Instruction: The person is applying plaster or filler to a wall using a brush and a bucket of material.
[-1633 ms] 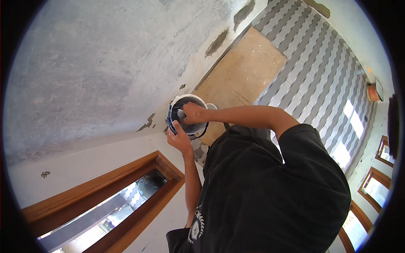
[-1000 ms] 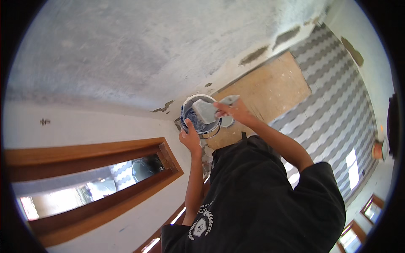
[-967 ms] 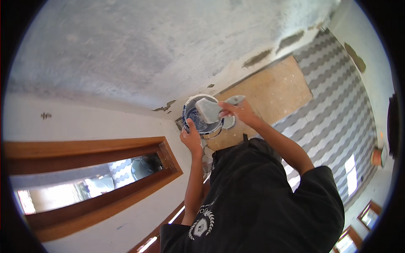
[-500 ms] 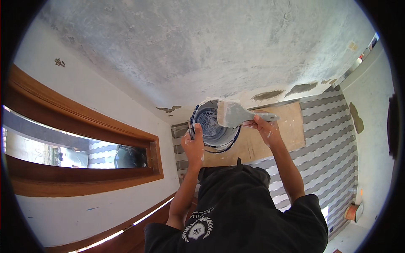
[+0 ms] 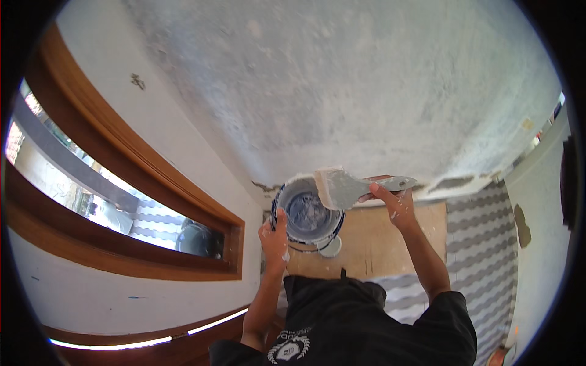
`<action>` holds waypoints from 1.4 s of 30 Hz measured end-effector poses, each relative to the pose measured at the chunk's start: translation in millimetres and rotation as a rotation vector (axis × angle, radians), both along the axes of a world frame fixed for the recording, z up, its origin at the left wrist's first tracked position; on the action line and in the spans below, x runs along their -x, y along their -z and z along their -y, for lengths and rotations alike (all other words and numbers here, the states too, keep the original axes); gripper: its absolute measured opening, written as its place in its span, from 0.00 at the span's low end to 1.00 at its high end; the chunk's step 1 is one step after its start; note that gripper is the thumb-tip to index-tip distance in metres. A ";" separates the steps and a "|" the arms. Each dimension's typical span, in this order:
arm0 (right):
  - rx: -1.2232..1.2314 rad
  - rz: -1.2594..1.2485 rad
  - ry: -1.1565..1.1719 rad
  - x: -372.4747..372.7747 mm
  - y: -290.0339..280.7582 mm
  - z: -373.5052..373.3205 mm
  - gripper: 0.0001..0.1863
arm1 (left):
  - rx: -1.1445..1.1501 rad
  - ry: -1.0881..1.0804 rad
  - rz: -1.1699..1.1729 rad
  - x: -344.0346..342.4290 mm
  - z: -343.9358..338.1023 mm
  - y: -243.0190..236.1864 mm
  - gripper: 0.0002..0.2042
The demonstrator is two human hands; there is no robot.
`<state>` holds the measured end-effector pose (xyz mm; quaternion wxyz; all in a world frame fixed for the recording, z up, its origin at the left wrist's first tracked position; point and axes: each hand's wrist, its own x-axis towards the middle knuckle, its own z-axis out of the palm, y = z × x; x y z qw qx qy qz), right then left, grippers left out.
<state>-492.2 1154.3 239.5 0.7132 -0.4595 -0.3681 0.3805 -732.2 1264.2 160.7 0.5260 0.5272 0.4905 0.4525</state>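
Observation:
My left hand [image 5: 276, 239] is closed on the near left rim of a bucket [image 5: 316, 232], with the thumb over the edge. Thin whitish paint coats the bucket's inside and pools at its bottom. In my right hand [image 5: 395, 207] is a wide flat paintbrush [image 5: 347, 188], gripped by its grey handle. Its pale, paint-loaded bristles point left, just above the bucket's right rim. White smears mark both hands. Beyond the bucket rises a patchy grey-white wall [image 5: 366, 104].
A wooden-framed window [image 5: 201, 210] stands in the white wall at left. Below the bucket lie a tan board [image 5: 390, 244] and a small pale round container [image 5: 330, 247]. Grey-and-white patterned floor [image 5: 482, 262] extends right toward another wall [image 5: 546, 244].
My view has shifted, so more wall shows. The brush has lifted up and away from the bucket's opening, and the pale round container has come into sight under the bucket.

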 end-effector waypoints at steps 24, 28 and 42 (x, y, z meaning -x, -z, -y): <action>-1.016 2.032 1.168 8.1 -424.9 -370.9 0.21 | -0.181 -0.282 -0.177 105.2 -113.5 102.8 0.27; -0.681 2.219 1.274 -3.2 -398.2 -403.8 0.21 | -0.033 -0.244 -0.151 107.6 -121.3 82.1 0.27; -0.613 2.205 0.988 10.3 -343.0 -370.5 0.26 | 0.044 -0.146 -0.045 120.1 -105.1 55.7 0.26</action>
